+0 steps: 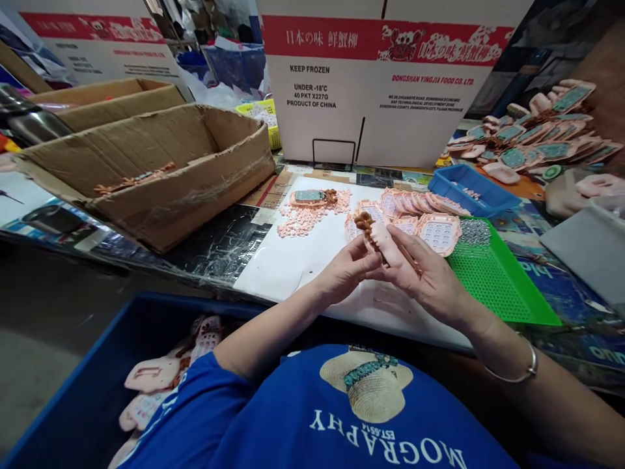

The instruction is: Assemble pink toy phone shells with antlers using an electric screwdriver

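Over the front of the white work board (266, 260), my left hand (344, 270) and my right hand (430, 277) are both closed on a pink plastic toy phone shell (385, 240) with brown trim along its edge. The left fingers pinch its near left side; the right thumb and fingers wrap its right end. Just behind it lie pink shell halves with pale button pads (439, 233), some standing in a row. Farther left, a pink half with a green circuit board (310, 195) rests on a scatter of small pink pieces (297, 223).
A green tray (502, 280) holds small metal screws (474, 232); a blue bin (473, 185) stands behind it. At left is a cardboard box (219, 166) with brown strips. Circuit-board halves (551, 140) are piled far right. A blue tub (92, 378) below holds pink toys (153, 374).
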### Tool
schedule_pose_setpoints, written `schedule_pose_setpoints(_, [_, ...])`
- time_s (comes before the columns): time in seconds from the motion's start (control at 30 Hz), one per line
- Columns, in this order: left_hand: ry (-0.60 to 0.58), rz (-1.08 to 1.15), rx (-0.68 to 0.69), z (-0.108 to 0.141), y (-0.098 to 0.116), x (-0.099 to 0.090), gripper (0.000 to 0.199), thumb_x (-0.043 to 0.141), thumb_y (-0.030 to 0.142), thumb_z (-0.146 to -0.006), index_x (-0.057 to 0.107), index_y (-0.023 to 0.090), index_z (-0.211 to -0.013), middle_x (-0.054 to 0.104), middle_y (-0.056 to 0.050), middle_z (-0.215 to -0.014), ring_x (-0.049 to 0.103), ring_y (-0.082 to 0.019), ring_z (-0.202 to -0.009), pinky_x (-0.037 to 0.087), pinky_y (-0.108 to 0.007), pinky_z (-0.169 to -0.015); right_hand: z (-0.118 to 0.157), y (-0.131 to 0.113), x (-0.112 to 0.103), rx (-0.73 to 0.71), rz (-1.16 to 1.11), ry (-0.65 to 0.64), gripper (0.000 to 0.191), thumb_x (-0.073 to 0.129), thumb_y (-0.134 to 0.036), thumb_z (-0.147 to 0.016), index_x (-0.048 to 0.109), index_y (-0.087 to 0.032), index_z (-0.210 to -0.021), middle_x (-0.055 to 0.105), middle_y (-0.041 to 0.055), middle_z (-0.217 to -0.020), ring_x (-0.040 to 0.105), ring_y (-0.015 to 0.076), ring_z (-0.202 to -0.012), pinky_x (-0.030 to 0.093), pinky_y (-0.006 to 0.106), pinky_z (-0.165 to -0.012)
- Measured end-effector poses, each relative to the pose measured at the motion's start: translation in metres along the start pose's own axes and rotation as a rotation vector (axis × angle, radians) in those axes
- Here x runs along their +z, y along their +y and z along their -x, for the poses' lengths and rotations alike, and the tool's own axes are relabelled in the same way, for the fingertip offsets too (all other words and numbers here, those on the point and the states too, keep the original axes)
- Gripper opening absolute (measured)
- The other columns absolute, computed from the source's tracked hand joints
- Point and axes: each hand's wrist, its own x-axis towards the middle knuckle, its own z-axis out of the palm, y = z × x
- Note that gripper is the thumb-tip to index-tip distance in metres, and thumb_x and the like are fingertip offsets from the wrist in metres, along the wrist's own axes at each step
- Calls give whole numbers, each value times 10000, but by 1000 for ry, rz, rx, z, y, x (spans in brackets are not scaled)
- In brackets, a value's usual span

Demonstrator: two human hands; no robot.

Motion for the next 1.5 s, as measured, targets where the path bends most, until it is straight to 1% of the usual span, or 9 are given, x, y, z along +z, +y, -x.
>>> schedule_pose_setpoints(0.13, [7,-19,-7,2,-6,1,537,917,421,-619,710,207,-1066,730,-76,-1032,698,-215,-934,549,-311,-794,15,11,5,-164,113,34,706,487,-579,-987,276,-289,-1596,501,123,-1458,514,317,-1307,458,526,-1090])
schedule_pose_setpoints(0.33, [-1,-89,22,2,-13,-3,467,905,426,-638,715,190,-993,734,-54,-949,689,-187,-909,531,-311,-861,26,15,12,-220,297,85,764,418,-574,-1006,90,-287,-1634,459,167,-1459,492,347,-1308,458,561,-1077])
schedule_pose_setpoints(0.57, [124,-235,111,17,-18,20,510,736,528,-810,682,217,-1211,735,-83,-1131,658,-268,-1134,494,-396,-1020,31,10,42,-198,559,287,853,538,-475,-963,49,-292,-1637,496,241,-1413,568,450,-1168,511,634,-882])
schedule_pose_setpoints(0.7, [192,-294,156,21,-21,20,486,725,521,-818,690,198,-1179,737,-88,-1098,666,-276,-1090,479,-418,-1032,32,14,57,-209,413,364,788,542,-464,-954,145,-347,-1625,536,205,-1382,594,447,-1156,525,652,-884])
schedule_pose_setpoints(0.8, [188,-335,161,29,-18,16,479,726,551,-807,704,190,-1121,726,-96,-1093,664,-268,-1051,489,-399,-1000,34,14,49,-103,153,349,636,497,-484,-972,319,-377,-1572,593,145,-1344,626,396,-1173,582,599,-878])
schedule_pose_setpoints(0.97, [86,-421,144,45,-16,9,449,704,536,-830,679,208,-1136,688,-85,-1065,635,-234,-1004,493,-371,-962,38,15,20,181,-254,105,383,573,-590,-895,720,-361,-1165,734,65,-1169,723,334,-1028,647,485,-819])
schedule_pose_setpoints(1.23, [103,-400,105,44,-21,7,383,729,494,-815,698,194,-1052,691,-74,-982,634,-218,-927,489,-348,-906,36,19,15,294,-451,3,425,757,-589,-760,765,-279,-1051,766,82,-1023,745,307,-851,652,401,-719])
schedule_pose_setpoints(1.33, [123,-420,141,45,-20,7,387,752,449,-805,688,209,-1101,698,-80,-1025,646,-230,-965,495,-354,-919,32,17,14,271,-460,-51,394,743,-545,-804,759,-287,-1102,762,72,-1051,740,297,-882,643,401,-755])
schedule_pose_setpoints(1.5, [256,-456,150,49,-14,10,410,814,414,-746,672,211,-1073,711,-65,-1014,661,-236,-951,519,-360,-901,27,7,9,167,-483,17,309,745,-402,-830,752,-248,-1098,758,57,-1035,724,267,-907,622,384,-782])
